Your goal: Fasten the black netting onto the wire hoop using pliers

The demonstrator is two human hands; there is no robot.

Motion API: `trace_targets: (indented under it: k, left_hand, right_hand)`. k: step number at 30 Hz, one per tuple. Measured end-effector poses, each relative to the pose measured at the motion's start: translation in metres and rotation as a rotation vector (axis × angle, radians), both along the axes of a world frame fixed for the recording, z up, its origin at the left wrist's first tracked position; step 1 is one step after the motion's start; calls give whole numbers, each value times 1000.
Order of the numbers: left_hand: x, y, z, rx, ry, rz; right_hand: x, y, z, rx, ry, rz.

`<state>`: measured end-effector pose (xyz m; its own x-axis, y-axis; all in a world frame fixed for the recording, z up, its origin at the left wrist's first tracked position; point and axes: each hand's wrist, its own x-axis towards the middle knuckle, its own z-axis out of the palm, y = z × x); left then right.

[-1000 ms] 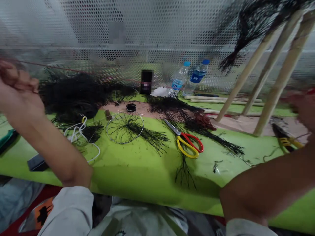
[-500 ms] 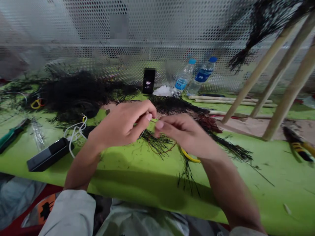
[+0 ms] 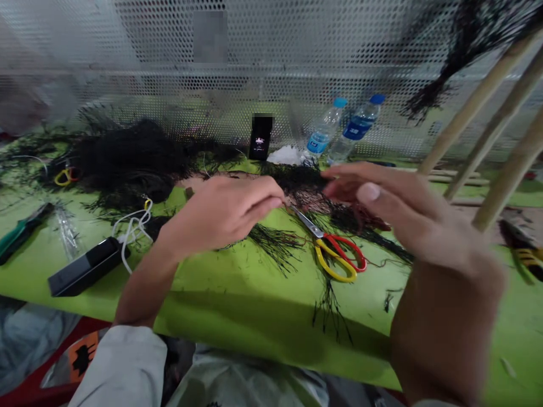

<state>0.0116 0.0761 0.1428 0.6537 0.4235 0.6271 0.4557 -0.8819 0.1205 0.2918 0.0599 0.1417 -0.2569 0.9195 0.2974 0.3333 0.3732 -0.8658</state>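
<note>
My left hand (image 3: 227, 212) is closed in a pinch above a bundle of fine black strands (image 3: 275, 246). A thin reddish-brown thread shows faintly at its fingertips; most of it is hidden. To the right, my right hand (image 3: 394, 209) is raised and blurred, its thumb and fingers apart with nothing visible between them. Between the hands lie scissors (image 3: 320, 237) with one red and one yellow handle, blades toward my left hand. A loose reddish-brown thread (image 3: 382, 263) curls beside the red handle. Behind my right hand is a dark red bundle (image 3: 369, 217), partly covered.
A black strand heap (image 3: 131, 152) lies back left, near a black power bank (image 3: 87, 265) with a white cable and green-handled pliers (image 3: 25, 232). A phone (image 3: 260, 138) and two water bottles (image 3: 356, 127) stand at the mesh. Wooden poles (image 3: 487, 130) and yellow-black pliers (image 3: 524, 243) are right.
My right hand has parted from my left, moved right and opened. The scissors, mostly covered before, now show. My left hand stays pinched, slightly further right.
</note>
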Motion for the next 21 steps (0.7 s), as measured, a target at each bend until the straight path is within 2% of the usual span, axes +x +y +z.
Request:
trace_targets:
  k: [1, 2, 3, 4, 6, 8, 10, 11, 13, 15, 18, 20, 21]
  left_hand:
    - [4, -3, -3, 59, 34, -2]
    - [8, -6, -5, 113, 69, -6]
    - [11, -8, -8, 159, 100, -4]
    - [12, -9, -9, 192, 124, 8]
    - [13, -6, -11, 220, 128, 43]
    - [8, -2, -14, 179, 91, 40]
    - [-1, 3, -25, 70, 13, 29]
    - [-6, 4, -34, -2, -26, 55]
    - [-17, 3, -60, -190, -35, 212]
    - [-25, 0, -94, -413, 187, 379]
    - [-29, -7, -138, -477, 306, 465]
    - [-27, -9, -152, -486, 330, 490]
    - [-25, -8, -153, -491, 334, 497]
  right_hand:
    - [-10, -1, -5, -49, 77, 106]
    - [-22, -1, -11, -110, 243, 243]
    - [-35, -2, -16, -226, 364, 373]
    - [-46, -2, -20, -293, 386, 440]
    - [-61, -3, -24, -337, 357, 468]
    - [-64, -3, -22, -259, 214, 425]
    - [-57, 1, -18, -156, 58, 379]
    - [-52, 5, -17, -118, 0, 353]
    - [-42, 16, -20, -75, -65, 286]
    - [-35, 31, -30, -91, -156, 207]
    - [-28, 53, -48, -177, -322, 161]
    - [-23, 61, -55, -205, -370, 177]
    - [-21, 63, -55, -202, -371, 188]
